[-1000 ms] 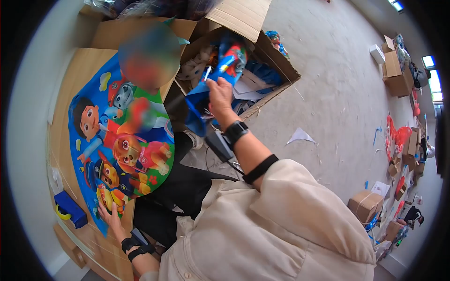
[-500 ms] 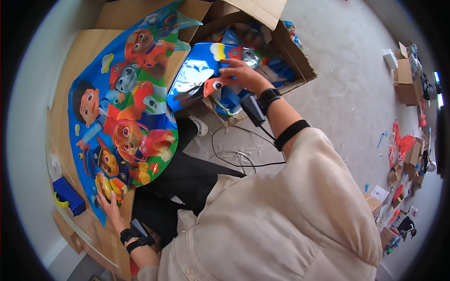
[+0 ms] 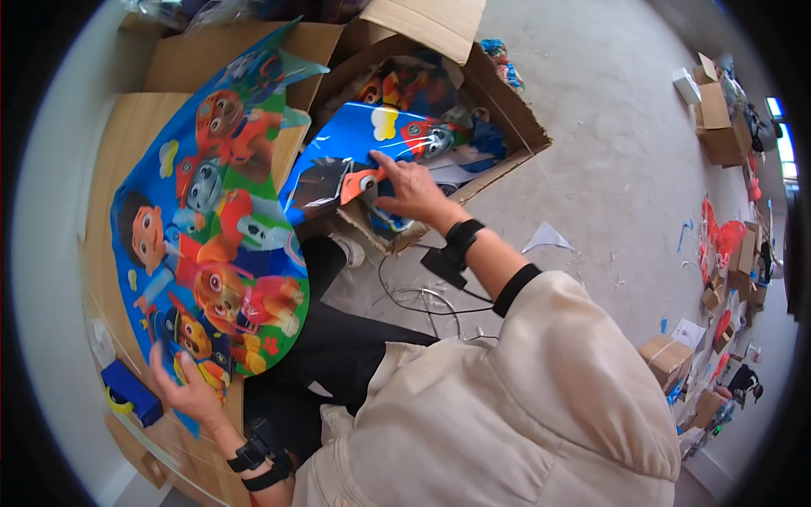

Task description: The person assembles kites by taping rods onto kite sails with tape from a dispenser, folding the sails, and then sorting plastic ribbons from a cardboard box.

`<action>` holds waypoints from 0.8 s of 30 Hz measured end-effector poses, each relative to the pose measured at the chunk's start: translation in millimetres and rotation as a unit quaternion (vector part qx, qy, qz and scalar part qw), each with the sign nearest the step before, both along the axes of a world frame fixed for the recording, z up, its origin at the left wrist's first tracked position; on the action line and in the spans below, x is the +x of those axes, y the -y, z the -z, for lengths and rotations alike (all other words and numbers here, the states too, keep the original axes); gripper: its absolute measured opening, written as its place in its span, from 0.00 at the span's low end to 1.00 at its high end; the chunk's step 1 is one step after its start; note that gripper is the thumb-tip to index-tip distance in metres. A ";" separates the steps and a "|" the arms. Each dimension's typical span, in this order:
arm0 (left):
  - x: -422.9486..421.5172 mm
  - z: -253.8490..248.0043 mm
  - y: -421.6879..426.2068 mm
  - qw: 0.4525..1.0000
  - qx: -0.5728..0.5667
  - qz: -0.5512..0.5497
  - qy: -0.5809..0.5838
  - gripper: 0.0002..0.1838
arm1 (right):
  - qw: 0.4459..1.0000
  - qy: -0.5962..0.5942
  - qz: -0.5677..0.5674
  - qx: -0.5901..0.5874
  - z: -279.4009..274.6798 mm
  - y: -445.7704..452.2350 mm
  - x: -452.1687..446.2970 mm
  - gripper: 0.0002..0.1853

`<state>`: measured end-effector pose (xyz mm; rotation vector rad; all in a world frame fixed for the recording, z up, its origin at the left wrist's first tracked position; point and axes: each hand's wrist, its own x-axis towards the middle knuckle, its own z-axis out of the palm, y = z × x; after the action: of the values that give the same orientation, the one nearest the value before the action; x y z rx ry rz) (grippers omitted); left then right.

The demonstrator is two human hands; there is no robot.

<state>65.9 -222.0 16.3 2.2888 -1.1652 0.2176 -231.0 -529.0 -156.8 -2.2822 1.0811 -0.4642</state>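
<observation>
A flat, shiny foil balloon (image 3: 152, 241) printed with cartoon dogs and a child lies across the wooden table. My left hand (image 3: 193, 395) rests at its near end, fingers and thumb spread apart on the print. A second, similar foil balloon (image 3: 338, 139) lies over the edge of an open cardboard box (image 3: 525, 145). My right hand (image 3: 416, 193) is on this second balloon with its fingers apart, the index finger touching the blue surface. More printed foil pieces (image 3: 422, 89) fill the box, partly hidden under the balloon.
A blue tape dispenser (image 3: 133, 393) with a yellow ring sits at the left of the wooden table (image 3: 127, 127). A cable (image 3: 405, 306) loops on the floor below the box. Cartons (image 3: 728, 127) and scattered red plastic (image 3: 722, 245) lie along the far right.
My right hand has shifted down and left over the second balloon, which has flattened over the box. My left hand has moved slightly down, its fingers wider apart. A pale triangular scrap now shows on the floor.
</observation>
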 end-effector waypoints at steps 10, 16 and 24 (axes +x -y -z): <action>-157.4 81.7 265.5 0.847 0.249 0.414 0.223 0.24 | 0.994 0.097 0.025 0.041 -7.0 -4.9 -20.5 0.40; -151.8 132.8 289.7 0.834 0.302 0.382 0.258 0.16 | 0.985 -0.016 0.170 0.032 8.3 36.5 -79.2 0.16; -141.9 109.0 313.8 0.909 0.205 0.356 0.067 0.10 | 0.920 -0.232 0.244 0.202 34.5 119.4 -147.2 0.18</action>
<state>-76.0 -535.7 -92.7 2.0127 -2.1975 -0.1724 -378.2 -648.4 -191.2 -1.7780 1.8082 0.1364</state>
